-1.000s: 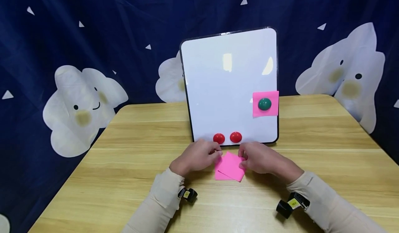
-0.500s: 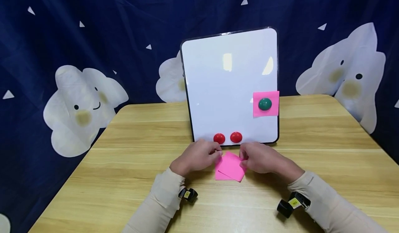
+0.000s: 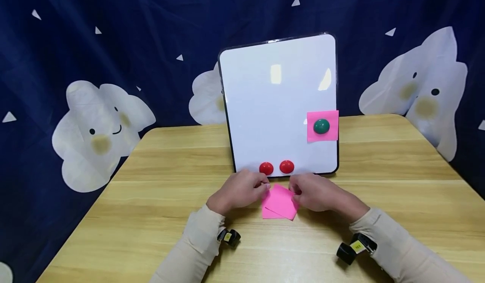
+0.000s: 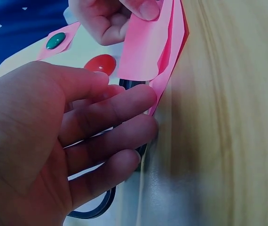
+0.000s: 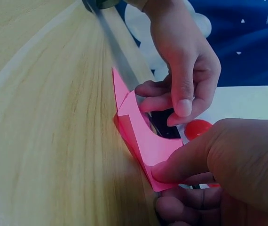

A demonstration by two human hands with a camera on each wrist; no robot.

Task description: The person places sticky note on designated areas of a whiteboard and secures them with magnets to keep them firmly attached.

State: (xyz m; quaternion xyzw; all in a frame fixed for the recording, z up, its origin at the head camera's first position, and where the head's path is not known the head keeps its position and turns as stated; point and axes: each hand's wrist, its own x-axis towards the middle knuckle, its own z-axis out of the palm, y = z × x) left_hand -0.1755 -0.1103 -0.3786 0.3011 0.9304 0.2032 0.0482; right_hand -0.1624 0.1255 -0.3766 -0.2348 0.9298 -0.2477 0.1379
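A small stack of pink sticky notes (image 3: 281, 206) lies on the table just in front of a standing whiteboard (image 3: 276, 102). My left hand (image 3: 265, 187) holds the stack's left corner with curled fingertips (image 4: 141, 96). My right hand (image 3: 294, 193) pinches the top sheet (image 5: 145, 136) between thumb and fingers. That sheet is lifted and curls away from the ones beneath (image 4: 141, 52). Both hands sit close together below two red magnets (image 3: 266, 168) on the board's bottom edge.
Another pink note (image 3: 330, 136) is pinned to the board's right side by a green magnet (image 3: 321, 126). The wooden table (image 3: 163, 190) spreads wide on both sides. A dark blue curtain with white clouds hangs behind.
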